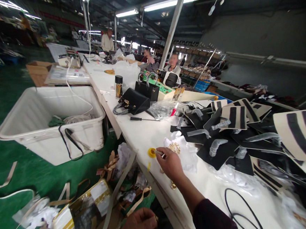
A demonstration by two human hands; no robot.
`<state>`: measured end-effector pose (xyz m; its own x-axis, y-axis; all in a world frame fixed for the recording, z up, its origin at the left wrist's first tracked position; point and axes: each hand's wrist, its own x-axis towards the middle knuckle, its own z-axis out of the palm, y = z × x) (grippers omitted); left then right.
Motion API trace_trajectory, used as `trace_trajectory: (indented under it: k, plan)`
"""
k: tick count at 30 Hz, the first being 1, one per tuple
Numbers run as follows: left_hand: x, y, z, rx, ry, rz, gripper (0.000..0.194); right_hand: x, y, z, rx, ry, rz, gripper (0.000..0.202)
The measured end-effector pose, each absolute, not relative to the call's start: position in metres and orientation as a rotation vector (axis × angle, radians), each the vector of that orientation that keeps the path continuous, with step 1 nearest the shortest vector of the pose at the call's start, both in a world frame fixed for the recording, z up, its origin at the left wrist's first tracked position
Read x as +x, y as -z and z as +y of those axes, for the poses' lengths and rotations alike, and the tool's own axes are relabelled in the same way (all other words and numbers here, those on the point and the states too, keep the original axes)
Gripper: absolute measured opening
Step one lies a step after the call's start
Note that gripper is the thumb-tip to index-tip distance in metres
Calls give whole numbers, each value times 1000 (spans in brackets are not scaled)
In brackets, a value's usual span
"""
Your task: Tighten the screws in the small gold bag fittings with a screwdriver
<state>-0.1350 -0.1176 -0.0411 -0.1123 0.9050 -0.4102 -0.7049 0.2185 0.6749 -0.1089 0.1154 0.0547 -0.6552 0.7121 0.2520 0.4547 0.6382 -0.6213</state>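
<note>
My right hand [170,163] is closed in a pinch on a short, thin stick [158,152], its tip at a small round yellow dish [152,152] on the white table. Low in the view, below the table edge, my left hand [139,224] pinches a small gold-coloured metal piece [156,218], mostly hidden by the fingers. Just beyond my right hand, a heap of small gold metal pieces [174,148] lies on crumpled white paper [191,157]. Another gold piece [173,185] rests by my right wrist.
Black panels [221,155] with clear plastic wraps crowd the right of the table [143,132]. Farther off are a screwdriver [143,119], black handbags [133,101] and a spray can [119,86]. A white bin [50,114] stands left; scraps litter the floor. People sit beyond.
</note>
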Motion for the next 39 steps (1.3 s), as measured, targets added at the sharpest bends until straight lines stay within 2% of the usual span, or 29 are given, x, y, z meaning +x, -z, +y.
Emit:
trace_trajectory:
  k: [7, 13, 15, 24, 39]
  plan:
    - [-137, 18, -118, 192, -1431, 986, 57, -101, -57, 118, -938, -867, -2223, 30]
    - [-150, -21, -118, 152, -1591, 1024, 49, -66, -101, 85, -1021, -1428, -1718, 42]
    - [-155, -33, -117, 150, -1642, 1005, 46, -49, -114, 66, -965, -1504, -1640, 40]
    - [-146, -65, -114, 205, -1716, 951, 36, 5, -138, -5, -970, -1433, -1840, 33]
    - [-126, -75, -115, 213, -1708, 914, 33, 22, -146, -12, -947, -1316, -1906, 25]
